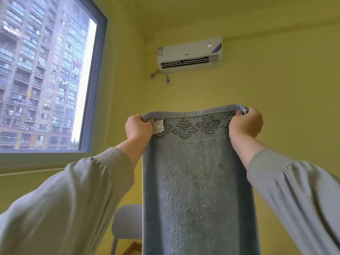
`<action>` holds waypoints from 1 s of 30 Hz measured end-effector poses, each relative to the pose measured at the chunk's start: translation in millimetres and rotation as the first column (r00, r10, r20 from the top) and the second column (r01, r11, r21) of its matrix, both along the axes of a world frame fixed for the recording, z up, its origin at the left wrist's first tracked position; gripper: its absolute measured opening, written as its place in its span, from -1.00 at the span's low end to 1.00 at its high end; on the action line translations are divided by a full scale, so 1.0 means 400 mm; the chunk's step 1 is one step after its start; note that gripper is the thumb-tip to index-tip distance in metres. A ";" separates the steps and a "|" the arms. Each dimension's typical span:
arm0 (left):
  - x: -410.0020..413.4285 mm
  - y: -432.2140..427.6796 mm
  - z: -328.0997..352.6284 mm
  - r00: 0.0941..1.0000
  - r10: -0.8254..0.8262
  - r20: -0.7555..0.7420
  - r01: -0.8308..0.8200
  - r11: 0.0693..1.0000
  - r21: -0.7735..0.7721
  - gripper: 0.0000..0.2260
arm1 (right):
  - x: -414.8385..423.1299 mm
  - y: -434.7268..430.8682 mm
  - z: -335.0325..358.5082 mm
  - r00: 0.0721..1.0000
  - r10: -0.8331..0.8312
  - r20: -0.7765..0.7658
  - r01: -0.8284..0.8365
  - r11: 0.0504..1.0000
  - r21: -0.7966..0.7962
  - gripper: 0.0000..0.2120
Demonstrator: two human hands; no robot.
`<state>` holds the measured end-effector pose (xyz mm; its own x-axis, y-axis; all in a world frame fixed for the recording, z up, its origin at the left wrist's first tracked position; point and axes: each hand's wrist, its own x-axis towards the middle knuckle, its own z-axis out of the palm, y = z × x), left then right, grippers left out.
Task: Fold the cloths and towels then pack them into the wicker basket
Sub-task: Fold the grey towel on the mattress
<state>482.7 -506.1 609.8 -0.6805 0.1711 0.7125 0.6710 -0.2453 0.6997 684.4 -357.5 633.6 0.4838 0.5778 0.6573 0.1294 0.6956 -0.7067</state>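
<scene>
A yellow wall [276,80] fills the head view, with a white air conditioner [189,54] mounted high on it and a window [46,74] at the left showing apartment blocks. Held up in front of the wall, a grey-blue towel [198,181] hangs lengthwise, running past the bottom edge. The left hand [138,127] grips its upper left corner beside a white label [157,127], fingers curled over the hem. The right hand [245,123] pinches the upper right corner. A pale chair [127,223] stands below, partly behind the towel.
</scene>
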 end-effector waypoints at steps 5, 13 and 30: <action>-0.045 0.057 -0.040 0.990 0.086 -0.115 -0.108 0.972 -0.206 -0.90 | -0.028 0.086 -0.045 0.998 -0.004 0.061 0.006 0.999 -0.040 -0.80; -0.163 0.288 -0.184 0.948 0.134 -0.288 -0.274 0.806 -0.525 -0.90 | -0.096 0.368 -0.239 0.932 0.017 0.361 0.068 0.973 -0.222 -0.81; -0.375 0.835 -0.761 0.828 0.098 0.552 0.403 0.580 -0.708 -0.79 | -0.282 0.876 -0.840 0.879 0.428 0.211 -0.121 0.629 -0.768 -0.91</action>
